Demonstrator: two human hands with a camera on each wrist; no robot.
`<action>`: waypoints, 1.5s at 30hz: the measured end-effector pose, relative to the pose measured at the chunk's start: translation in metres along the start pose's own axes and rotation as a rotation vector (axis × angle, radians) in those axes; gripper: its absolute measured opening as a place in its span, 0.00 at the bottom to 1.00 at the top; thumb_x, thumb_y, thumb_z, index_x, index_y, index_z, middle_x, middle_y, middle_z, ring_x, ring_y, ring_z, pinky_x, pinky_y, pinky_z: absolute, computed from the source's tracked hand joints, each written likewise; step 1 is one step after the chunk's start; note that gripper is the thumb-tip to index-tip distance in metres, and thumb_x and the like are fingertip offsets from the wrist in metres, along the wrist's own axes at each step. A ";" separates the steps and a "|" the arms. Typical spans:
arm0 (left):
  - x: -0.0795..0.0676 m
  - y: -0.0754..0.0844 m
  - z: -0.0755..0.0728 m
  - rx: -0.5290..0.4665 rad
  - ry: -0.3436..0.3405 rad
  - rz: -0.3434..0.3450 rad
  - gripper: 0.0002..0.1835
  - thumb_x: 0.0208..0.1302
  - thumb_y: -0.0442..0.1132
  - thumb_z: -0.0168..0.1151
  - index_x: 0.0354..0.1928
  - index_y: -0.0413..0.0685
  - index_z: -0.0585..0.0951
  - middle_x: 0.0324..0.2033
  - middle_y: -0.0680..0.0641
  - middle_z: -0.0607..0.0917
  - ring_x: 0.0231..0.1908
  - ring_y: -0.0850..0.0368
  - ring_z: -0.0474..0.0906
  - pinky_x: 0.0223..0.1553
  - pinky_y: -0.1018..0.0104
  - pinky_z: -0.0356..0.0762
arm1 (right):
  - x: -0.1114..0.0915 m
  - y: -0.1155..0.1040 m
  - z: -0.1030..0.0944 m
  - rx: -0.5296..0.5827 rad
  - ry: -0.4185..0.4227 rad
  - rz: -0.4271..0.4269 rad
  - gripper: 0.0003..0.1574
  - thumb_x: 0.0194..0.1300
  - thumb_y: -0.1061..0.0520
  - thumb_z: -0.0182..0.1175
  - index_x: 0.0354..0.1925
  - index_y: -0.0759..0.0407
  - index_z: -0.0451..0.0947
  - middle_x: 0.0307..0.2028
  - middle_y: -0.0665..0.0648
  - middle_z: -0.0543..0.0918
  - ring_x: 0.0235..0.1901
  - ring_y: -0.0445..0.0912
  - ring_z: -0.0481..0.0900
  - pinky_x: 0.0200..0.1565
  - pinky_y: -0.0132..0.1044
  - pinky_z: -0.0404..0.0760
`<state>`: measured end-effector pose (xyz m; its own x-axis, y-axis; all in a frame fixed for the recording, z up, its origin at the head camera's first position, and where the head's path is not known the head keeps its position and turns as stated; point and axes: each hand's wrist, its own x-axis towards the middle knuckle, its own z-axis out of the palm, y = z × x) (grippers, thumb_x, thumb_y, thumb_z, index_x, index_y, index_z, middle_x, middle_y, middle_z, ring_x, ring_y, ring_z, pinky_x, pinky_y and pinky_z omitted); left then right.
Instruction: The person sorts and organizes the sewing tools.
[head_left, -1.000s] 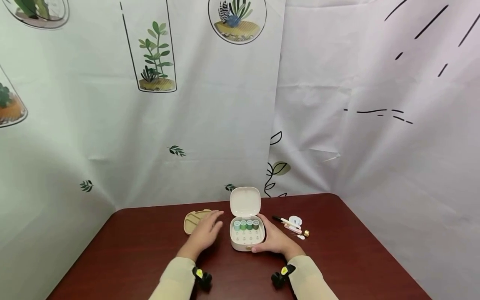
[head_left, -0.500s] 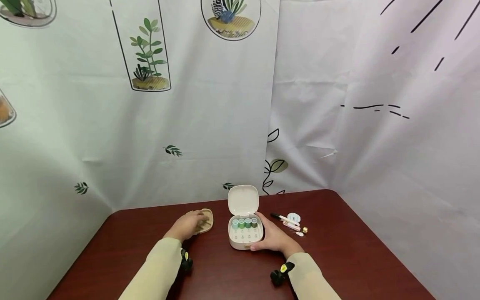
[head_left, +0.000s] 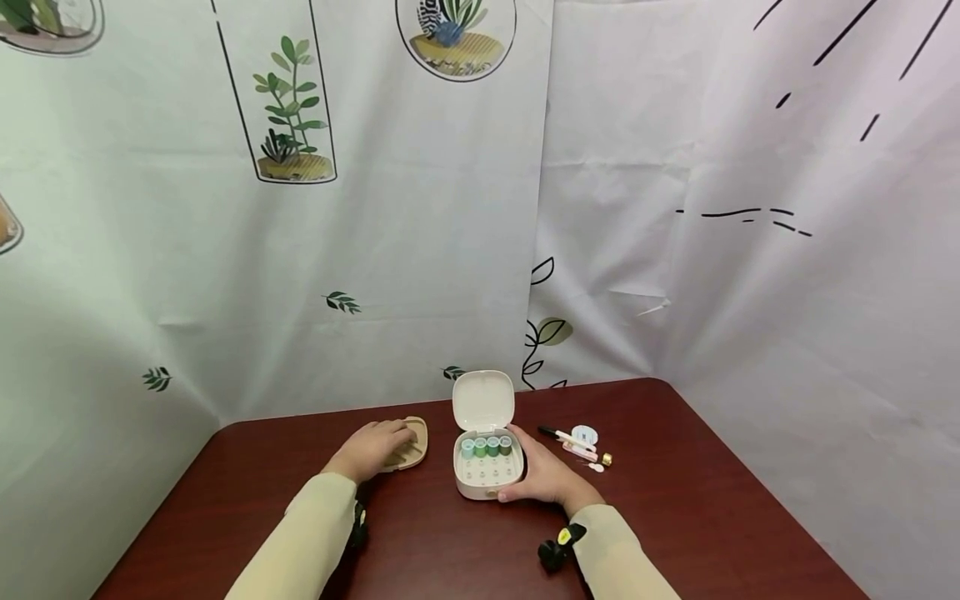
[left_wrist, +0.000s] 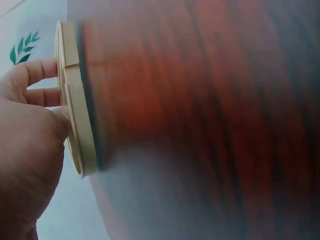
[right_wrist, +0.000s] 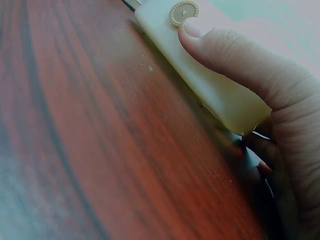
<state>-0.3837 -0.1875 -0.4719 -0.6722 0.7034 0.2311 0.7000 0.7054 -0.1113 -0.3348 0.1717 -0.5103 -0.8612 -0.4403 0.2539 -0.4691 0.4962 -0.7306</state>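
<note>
A cream sewing box [head_left: 480, 492] stands on the table with its lid [head_left: 483, 401] raised. A row of green and pale blue thread spools [head_left: 487, 447] sits at its back, behind several small pegs. My right hand [head_left: 551, 475] grips the box's right side, with the thumb on the front by a round button clasp [right_wrist: 183, 13]. In the right wrist view its other fingers are mostly hidden. To the left of the box lies a beige divided tray [head_left: 418, 433]. My left hand [head_left: 367, 452] reaches over it, with thumb and fingers bent inside the rim [left_wrist: 80, 120], gripping it.
Right of the box lie a black-capped pen-like stick [head_left: 562, 437], a white round disc [head_left: 585, 434], a pink item [head_left: 579, 451], a small gold piece [head_left: 606, 459] and a small white piece [head_left: 596, 467]. A printed cloth [head_left: 420, 250] hangs behind the dark red table [head_left: 450, 550].
My left hand has moved left from beside the box onto the tray and taken hold of it. The tray has shifted slightly towards the box. My right hand keeps its grip.
</note>
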 end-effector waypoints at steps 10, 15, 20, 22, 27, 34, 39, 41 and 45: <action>0.021 0.021 -0.035 0.003 0.090 0.127 0.16 0.69 0.32 0.58 0.55 0.54 0.81 0.57 0.48 0.81 0.60 0.45 0.76 0.62 0.45 0.72 | -0.001 -0.001 -0.001 0.004 0.008 0.005 0.76 0.41 0.40 0.83 0.78 0.57 0.53 0.69 0.56 0.69 0.66 0.50 0.69 0.68 0.57 0.65; 0.030 0.040 -0.047 -0.020 0.042 0.140 0.17 0.70 0.32 0.58 0.57 0.56 0.80 0.59 0.49 0.80 0.63 0.48 0.75 0.62 0.49 0.74 | 0.001 0.002 0.001 -0.007 0.008 0.003 0.76 0.41 0.40 0.83 0.78 0.56 0.52 0.69 0.55 0.70 0.66 0.48 0.69 0.68 0.56 0.66; 0.037 0.054 -0.051 0.010 0.007 0.171 0.20 0.66 0.31 0.64 0.57 0.58 0.80 0.60 0.51 0.79 0.62 0.52 0.75 0.58 0.54 0.78 | 0.000 0.003 0.002 -0.018 0.001 0.022 0.76 0.41 0.38 0.83 0.78 0.57 0.52 0.70 0.56 0.68 0.67 0.49 0.68 0.68 0.57 0.65; 0.039 0.060 -0.051 0.018 -0.007 0.175 0.21 0.66 0.31 0.64 0.58 0.59 0.79 0.59 0.52 0.79 0.61 0.53 0.75 0.57 0.54 0.78 | 0.000 0.003 0.002 -0.032 -0.003 0.029 0.76 0.41 0.37 0.82 0.78 0.57 0.52 0.70 0.57 0.68 0.67 0.50 0.68 0.68 0.57 0.65; 0.043 0.073 -0.051 0.001 -0.001 0.193 0.20 0.67 0.34 0.62 0.58 0.61 0.79 0.57 0.55 0.79 0.59 0.57 0.75 0.54 0.54 0.79 | 0.000 0.002 0.001 -0.053 -0.002 0.030 0.76 0.42 0.37 0.82 0.78 0.57 0.52 0.70 0.59 0.68 0.67 0.51 0.68 0.68 0.56 0.66; 0.053 0.095 -0.049 0.017 0.035 0.265 0.19 0.65 0.38 0.68 0.56 0.60 0.80 0.54 0.56 0.79 0.54 0.60 0.77 0.49 0.58 0.80 | -0.001 0.002 0.000 -0.037 0.000 0.019 0.76 0.43 0.37 0.81 0.79 0.56 0.50 0.70 0.58 0.68 0.65 0.50 0.69 0.66 0.55 0.68; 0.061 0.108 -0.046 0.030 0.017 0.265 0.19 0.65 0.39 0.68 0.57 0.61 0.80 0.54 0.57 0.79 0.55 0.61 0.77 0.49 0.59 0.80 | -0.002 0.001 -0.001 -0.035 -0.006 0.041 0.78 0.43 0.36 0.81 0.80 0.57 0.47 0.72 0.61 0.64 0.68 0.52 0.67 0.67 0.57 0.66; 0.064 0.111 -0.044 0.033 0.018 0.261 0.19 0.66 0.38 0.67 0.57 0.62 0.80 0.54 0.57 0.79 0.56 0.61 0.77 0.49 0.59 0.80 | -0.002 0.001 -0.001 -0.031 -0.010 0.051 0.80 0.44 0.36 0.81 0.80 0.57 0.45 0.73 0.62 0.62 0.69 0.53 0.65 0.68 0.58 0.65; 0.067 0.118 -0.041 0.039 0.004 0.249 0.17 0.69 0.38 0.63 0.57 0.62 0.80 0.55 0.57 0.79 0.56 0.61 0.77 0.49 0.59 0.80 | -0.002 0.001 -0.001 -0.035 -0.014 0.060 0.81 0.43 0.36 0.81 0.81 0.57 0.43 0.73 0.63 0.62 0.69 0.54 0.66 0.68 0.58 0.65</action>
<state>-0.3365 -0.0605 -0.4303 -0.4792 0.8557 0.1954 0.8339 0.5133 -0.2027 -0.3336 0.1735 -0.5108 -0.8854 -0.4192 0.2008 -0.4232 0.5482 -0.7214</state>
